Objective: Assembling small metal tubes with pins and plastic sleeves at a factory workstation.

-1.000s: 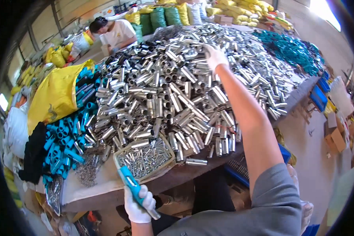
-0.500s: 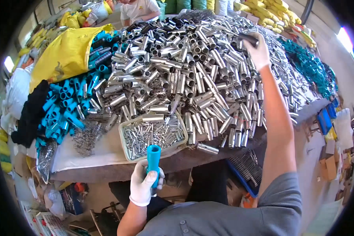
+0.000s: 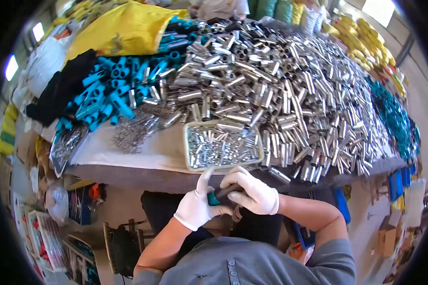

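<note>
Both my hands, in white gloves, meet in front of the table's near edge. In my left hand (image 3: 196, 204) is a teal plastic tube (image 3: 213, 198), its end showing between thumb and fingers; the rest of it is hidden by the glove. My right hand (image 3: 256, 192) is closed round a dark tubular piece (image 3: 229, 191). That piece meets the end of the teal tube; whether one sits inside the other I cannot tell. Just beyond my hands, a pale plastic tray (image 3: 187, 151) holds many small metal pins.
A big heap of shiny metal tubes (image 3: 290, 104) covers the table. Teal tubes (image 3: 107, 92) lie at left beside a yellow sack (image 3: 123, 31) and black cloth (image 3: 64, 88). Thin wire springs (image 3: 133, 133) lie left of the tray. Another person (image 3: 218, 8) is across the table.
My right hand has come back from the far right of the heap with the dark piece. It now meets my left hand, and the teal tube has tipped from upright.
</note>
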The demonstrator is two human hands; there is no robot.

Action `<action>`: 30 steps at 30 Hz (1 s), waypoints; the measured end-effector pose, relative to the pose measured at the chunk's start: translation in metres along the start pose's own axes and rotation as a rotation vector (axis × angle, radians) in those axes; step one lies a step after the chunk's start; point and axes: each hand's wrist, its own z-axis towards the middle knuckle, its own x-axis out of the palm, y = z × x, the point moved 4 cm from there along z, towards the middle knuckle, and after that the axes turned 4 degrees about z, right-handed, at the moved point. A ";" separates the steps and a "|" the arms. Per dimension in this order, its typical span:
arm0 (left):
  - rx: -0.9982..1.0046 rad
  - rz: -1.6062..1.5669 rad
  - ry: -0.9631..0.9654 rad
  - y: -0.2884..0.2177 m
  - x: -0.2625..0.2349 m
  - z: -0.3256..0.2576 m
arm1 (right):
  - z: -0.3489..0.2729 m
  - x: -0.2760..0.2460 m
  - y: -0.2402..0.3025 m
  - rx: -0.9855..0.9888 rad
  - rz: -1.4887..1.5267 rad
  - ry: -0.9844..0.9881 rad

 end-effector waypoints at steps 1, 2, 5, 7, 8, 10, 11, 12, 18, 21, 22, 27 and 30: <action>0.032 0.049 -0.046 0.012 -0.001 -0.006 | 0.007 0.004 0.001 -0.042 -0.038 0.008; 0.005 -0.010 -0.080 0.020 -0.003 -0.011 | 0.015 0.011 0.002 -0.065 -0.070 0.060; -0.004 -0.287 -0.234 0.030 -0.013 -0.014 | 0.055 0.016 0.013 -0.140 -0.118 0.208; -0.174 -0.413 -0.278 0.042 -0.022 -0.021 | 0.109 -0.002 0.009 0.240 -0.454 0.222; -0.265 -0.582 -0.261 0.046 -0.020 -0.018 | 0.138 -0.020 -0.012 0.004 -0.614 -0.048; -0.337 -0.834 -0.314 0.054 -0.022 -0.015 | 0.193 -0.038 -0.041 -0.146 -0.944 -0.173; -0.340 -0.885 -0.348 0.048 -0.026 -0.022 | 0.212 -0.041 -0.054 0.033 -1.161 -0.120; -0.346 -0.887 -0.369 0.049 -0.027 -0.021 | 0.226 -0.044 -0.073 0.072 -1.291 -0.078; -0.336 -0.968 -0.393 0.063 -0.025 -0.033 | 0.240 -0.036 -0.076 0.190 -1.490 0.038; -0.348 -0.886 -0.394 0.070 -0.029 -0.036 | 0.222 -0.072 -0.055 0.191 -1.074 -0.237; -0.358 -0.839 -0.408 0.069 -0.030 -0.035 | 0.209 -0.081 -0.043 0.068 -1.083 -0.333; -0.332 -0.388 -0.297 0.063 -0.045 -0.022 | 0.151 -0.060 0.017 0.000 -0.414 0.004; -0.225 -0.301 -0.299 0.054 -0.050 -0.011 | 0.122 -0.029 0.038 -0.086 -0.255 0.193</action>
